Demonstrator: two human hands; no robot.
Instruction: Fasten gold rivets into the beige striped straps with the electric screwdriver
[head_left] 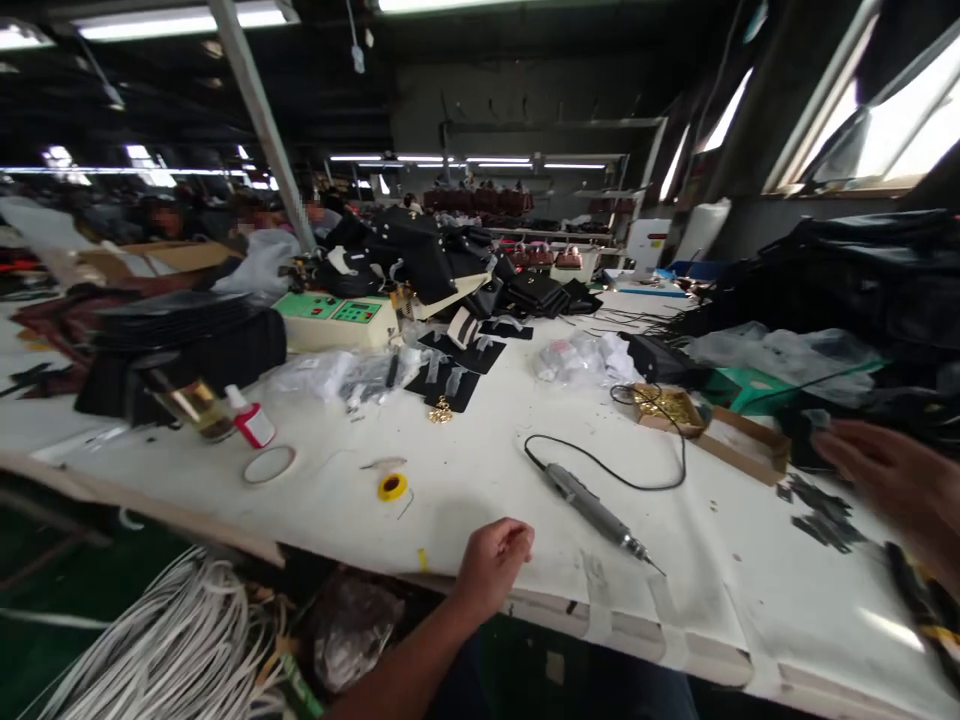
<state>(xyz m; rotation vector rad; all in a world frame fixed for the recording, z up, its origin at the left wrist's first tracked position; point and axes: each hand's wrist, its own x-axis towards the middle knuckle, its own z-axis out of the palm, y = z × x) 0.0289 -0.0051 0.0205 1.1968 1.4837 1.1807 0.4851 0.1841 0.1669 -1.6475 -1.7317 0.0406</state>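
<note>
Here's the left hand point(495, 562), loosely curled over the table point(480, 450) edge — gripping anything, I can't tell. Just beyond lies the grey, slim-barrelled power screwdriver point(592, 508), tip nearward, presumably parked there for easy reach. Past the dark strips point(825, 515), the blurred right hand point(892, 480) has a clear scrap point(816, 420) by its fingertips — pinched or not, I can't tell.

The bare left hand point(495, 562), curled into a loose, rounded fist, sits at the end of a bare forearm point(409, 655) slanting up from the bottom edge. The bare right hand point(885, 478), slightly blurred, reaches in from the far right, its fingers stretched leftward and close together, the hand higher than the left.
</note>
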